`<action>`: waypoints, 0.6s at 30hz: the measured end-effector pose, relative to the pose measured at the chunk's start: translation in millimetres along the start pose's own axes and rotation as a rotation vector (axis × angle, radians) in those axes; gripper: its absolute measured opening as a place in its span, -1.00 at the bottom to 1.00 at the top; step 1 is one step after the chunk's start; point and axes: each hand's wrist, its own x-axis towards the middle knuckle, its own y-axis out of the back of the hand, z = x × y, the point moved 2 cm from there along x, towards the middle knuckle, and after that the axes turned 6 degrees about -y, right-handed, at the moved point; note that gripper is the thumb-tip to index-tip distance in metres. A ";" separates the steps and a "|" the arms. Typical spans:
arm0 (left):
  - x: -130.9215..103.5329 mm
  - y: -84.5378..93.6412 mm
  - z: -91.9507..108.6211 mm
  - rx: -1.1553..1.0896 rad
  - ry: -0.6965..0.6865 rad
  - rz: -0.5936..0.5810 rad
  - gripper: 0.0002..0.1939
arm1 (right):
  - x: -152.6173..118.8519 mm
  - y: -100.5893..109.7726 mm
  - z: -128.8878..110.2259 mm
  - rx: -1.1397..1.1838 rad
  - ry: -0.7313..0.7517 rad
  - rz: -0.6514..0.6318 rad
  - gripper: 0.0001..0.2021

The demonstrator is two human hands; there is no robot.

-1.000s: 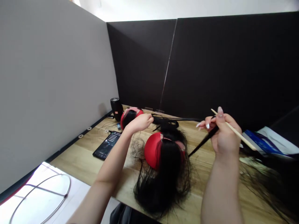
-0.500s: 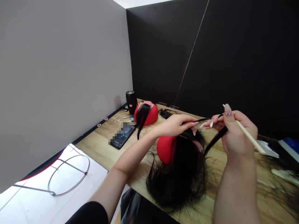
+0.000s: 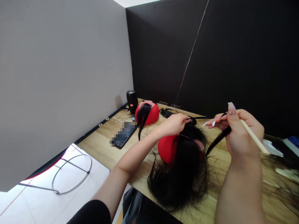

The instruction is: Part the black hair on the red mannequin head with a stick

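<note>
A red dome-shaped wig block [image 3: 166, 150] lies on the table in front of me, largely covered by long black hair [image 3: 184, 177]. Above it, my left hand [image 3: 175, 124] pinches one end of a thin black hair strand [image 3: 201, 118]. The strand runs taut across to my right hand [image 3: 243, 130], whose fingers are closed on it. That same hand grips a pale, thin stick-like handle [image 3: 255, 137] under the thumb; its working tip is hidden. A thicker lock of black hair [image 3: 218, 141] hangs from the right hand down toward the block.
At the back stands a second red wig block [image 3: 151, 115] with a black lock on it. Near it are a black cylindrical speaker [image 3: 132, 102] and a phone [image 3: 125, 137]. White tissue [image 3: 272, 148] lies at right. Dark and grey partitions close off the table behind and left.
My left hand has drawn back slightly to the left and its fingers have closed tighter. My right hand has shifted a little right, so the strand between them stretches longer.
</note>
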 end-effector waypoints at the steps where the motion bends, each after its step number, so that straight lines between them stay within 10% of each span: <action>1: -0.4 0.3 -0.9 0.023 0.001 -0.010 -0.69 | 0.2 1.3 -0.7 -0.008 0.004 0.010 -0.68; 18: -9.1 15.3 -4.2 0.060 0.175 -0.014 -0.59 | -1.5 11.8 -10.7 -0.097 0.019 0.069 -0.66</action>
